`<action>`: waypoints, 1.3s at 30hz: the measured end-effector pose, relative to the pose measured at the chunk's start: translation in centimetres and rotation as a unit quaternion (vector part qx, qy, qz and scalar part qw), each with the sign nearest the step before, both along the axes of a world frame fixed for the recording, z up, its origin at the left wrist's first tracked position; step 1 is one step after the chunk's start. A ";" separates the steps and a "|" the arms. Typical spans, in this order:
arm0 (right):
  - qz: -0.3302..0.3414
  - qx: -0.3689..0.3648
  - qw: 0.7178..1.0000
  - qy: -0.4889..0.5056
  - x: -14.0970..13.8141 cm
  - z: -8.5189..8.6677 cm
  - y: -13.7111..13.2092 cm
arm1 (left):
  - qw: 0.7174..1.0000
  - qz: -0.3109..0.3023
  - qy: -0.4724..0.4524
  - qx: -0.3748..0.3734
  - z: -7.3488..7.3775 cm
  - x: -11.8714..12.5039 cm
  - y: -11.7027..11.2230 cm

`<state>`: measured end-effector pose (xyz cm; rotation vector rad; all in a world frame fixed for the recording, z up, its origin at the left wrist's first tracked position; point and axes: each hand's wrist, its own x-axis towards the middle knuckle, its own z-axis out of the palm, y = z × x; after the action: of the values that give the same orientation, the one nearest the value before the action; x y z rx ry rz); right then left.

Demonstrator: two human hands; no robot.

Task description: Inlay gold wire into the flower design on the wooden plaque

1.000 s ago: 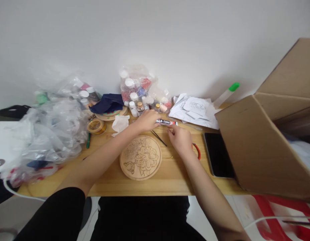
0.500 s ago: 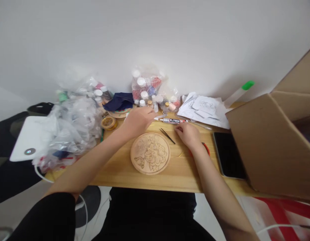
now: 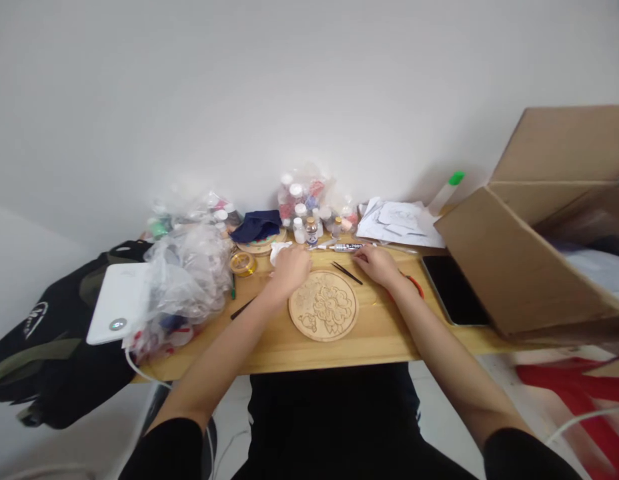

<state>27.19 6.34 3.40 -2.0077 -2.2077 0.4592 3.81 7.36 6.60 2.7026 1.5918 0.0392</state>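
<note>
A round wooden disc point(image 3: 323, 306) carved with a flower pattern lies on the wooden table point(image 3: 379, 333) in front of me. My left hand point(image 3: 289, 270) rests at the disc's upper left with its fingers curled under; what they hold, if anything, is hidden. My right hand point(image 3: 377, 265) lies to the disc's upper right, its fingertips pressed together on the tail of a glue tube point(image 3: 345, 247) that lies flat on the table. Black tweezers point(image 3: 347, 273) lie between the two hands. A crumpled white tissue point(image 3: 278, 251) sits just beyond the left hand.
Clear plastic bags point(image 3: 189, 280) and a white device point(image 3: 118, 303) crowd the left end. Small bottles in bags point(image 3: 309, 207), a navy cloth point(image 3: 257, 225), a gold wire spool point(image 3: 242, 263) and paper sheets point(image 3: 402, 223) line the wall. An open cardboard box point(image 3: 529, 260), a dark tablet point(image 3: 454, 290) and a black bag point(image 3: 44, 360) flank the table.
The camera has pulled back and up. My left hand has come off the glue tube's nozzle end and moved left, toward the tissue. My right hand stays at the tube's tail.
</note>
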 end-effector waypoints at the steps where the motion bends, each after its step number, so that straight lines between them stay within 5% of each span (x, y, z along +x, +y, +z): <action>1: 0.001 0.007 1.000 -0.002 -0.2 0.0 -0.1 | 1.000 0.001 0.008 -0.004 -0.3 0.7 0.3; 8: 0.000 0.078 0.997 0.024 -0.1 -0.6 -0.8 | 0.999 -0.019 0.037 0.001 -0.9 2.8 0.8; 20: 0.046 0.225 0.962 0.149 -1.3 -0.2 -2.1 | 0.994 -0.041 -0.100 0.016 1.9 3.8 -2.2; 31: 0.197 0.216 0.938 0.185 -1.4 -0.4 -3.1 | 0.926 -0.084 -0.338 -0.145 -2.0 0.1 -3.3; 39: 0.204 0.189 0.946 0.169 -1.5 -0.6 -2.8 | 0.888 -0.145 -0.403 -0.168 -3.7 -1.2 -3.9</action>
<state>25.72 3.57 2.82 -1.1872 -2.2667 0.3495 2.58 3.49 2.93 2.1559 0.8444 0.7057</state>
